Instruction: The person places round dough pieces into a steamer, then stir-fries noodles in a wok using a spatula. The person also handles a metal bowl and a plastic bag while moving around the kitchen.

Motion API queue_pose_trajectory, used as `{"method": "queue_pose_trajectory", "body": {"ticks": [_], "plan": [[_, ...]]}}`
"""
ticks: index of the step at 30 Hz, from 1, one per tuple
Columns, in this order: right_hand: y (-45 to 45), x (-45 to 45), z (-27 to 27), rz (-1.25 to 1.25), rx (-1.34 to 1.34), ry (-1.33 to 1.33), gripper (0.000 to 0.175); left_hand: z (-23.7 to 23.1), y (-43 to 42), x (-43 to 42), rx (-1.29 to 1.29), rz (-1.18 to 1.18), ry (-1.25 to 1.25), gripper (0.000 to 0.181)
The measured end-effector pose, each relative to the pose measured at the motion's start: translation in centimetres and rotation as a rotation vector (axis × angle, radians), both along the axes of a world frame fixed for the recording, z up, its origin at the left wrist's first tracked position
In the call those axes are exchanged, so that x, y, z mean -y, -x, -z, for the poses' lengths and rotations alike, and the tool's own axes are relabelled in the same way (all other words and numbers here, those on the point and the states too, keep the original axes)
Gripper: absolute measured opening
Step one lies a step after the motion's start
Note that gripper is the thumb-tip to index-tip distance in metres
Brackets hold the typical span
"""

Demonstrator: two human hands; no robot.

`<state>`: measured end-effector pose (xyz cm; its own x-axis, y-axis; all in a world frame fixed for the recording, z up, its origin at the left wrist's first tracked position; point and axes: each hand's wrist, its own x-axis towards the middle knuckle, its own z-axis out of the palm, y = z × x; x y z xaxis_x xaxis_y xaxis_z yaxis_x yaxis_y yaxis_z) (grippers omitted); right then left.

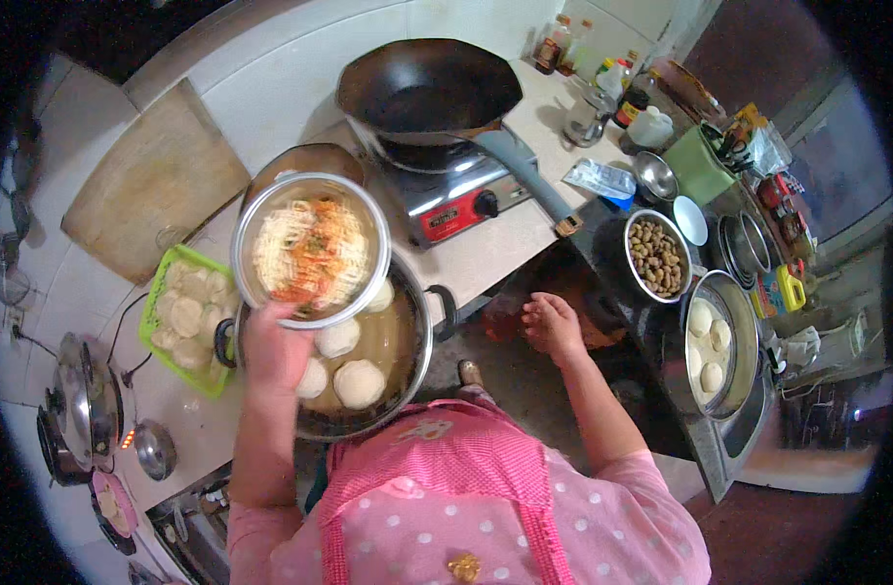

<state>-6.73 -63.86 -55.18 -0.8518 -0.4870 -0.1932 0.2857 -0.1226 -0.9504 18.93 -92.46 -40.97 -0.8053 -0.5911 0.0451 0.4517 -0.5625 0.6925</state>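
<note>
My left hand grips the near rim of a round stainless steel bowl. Pale shredded food topped with orange-red seasoning fills it. Below the raised bowl, partly covered by it, sits a wide two-handled pan with several round white dough pieces inside. A green plastic basket of more pale dough pieces stands left of the pan. Out to the right, my right hand hangs over the floor with loosely curled fingers, holding nothing.
A dark wok rests on a portable stove, its handle jutting towards me. On the right counter are a pot of brown nut-like pieces and a pan of white oval pieces. A cutting board leans on the wall.
</note>
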Motion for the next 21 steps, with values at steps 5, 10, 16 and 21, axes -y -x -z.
{"method": "queue_pose_trajectory", "body": {"ticks": [5, 10, 16, 21], "plan": [[9.9, -4.2, 13.4, 0.353, -0.589, -1.295, 0.033, -1.7, 1.8, 1.0, 0.049, -0.117, 0.117, 0.060], [10.3, -15.8, 26.0, 0.303, -0.448, -1.328, 0.034, -3.9, 4.4, -0.9, 0.068, -0.203, 0.172, 0.046], [3.5, -20.1, 28.7, 0.274, -0.275, -1.294, 0.032, -5.0, 2.8, -1.5, 0.235, -0.271, 0.324, 0.049], [1.2, -20.7, 27.1, 0.243, -0.168, -1.352, 0.031, -5.5, 5.6, 2.0, 0.348, -0.308, 0.297, 0.053]]}}
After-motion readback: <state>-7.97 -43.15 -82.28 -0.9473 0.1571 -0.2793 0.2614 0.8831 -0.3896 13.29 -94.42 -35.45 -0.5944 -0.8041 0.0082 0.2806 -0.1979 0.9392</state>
